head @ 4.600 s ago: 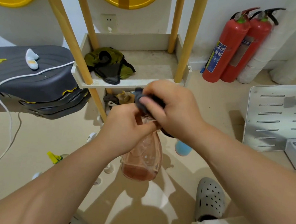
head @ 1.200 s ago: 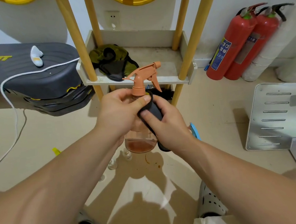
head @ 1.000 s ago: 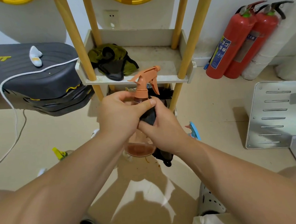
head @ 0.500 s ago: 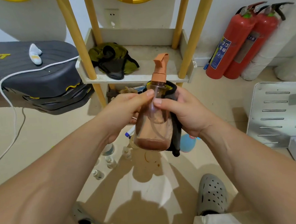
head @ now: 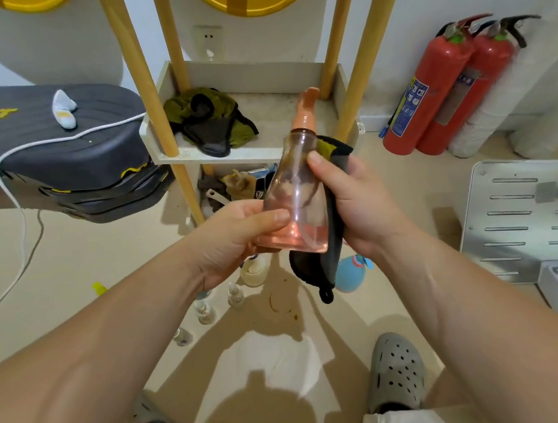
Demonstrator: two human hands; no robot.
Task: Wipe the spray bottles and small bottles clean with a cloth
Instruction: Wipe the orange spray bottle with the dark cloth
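Note:
A clear orange-tinted spray bottle with an orange trigger head is held up in front of the shelf, a little reddish liquid at its bottom. My left hand grips its base, thumb across the front. My right hand wraps a dark grey cloth around the bottle's right and back side, thumb pressed on the glass. On the floor below stand several small bottles, a cream bottle, a blue spray bottle and a yellow-green spray head.
A white shelf unit with yellow posts stands just behind the bottle, with green and black cloths on it. Two red fire extinguishers lean at the right wall. A grey perforated panel lies right; a black machine sits left.
The bottle has been turned so its trigger points away and tilted right. My left hand slid down from the neck to the base, and the cloth moved round to the right side.

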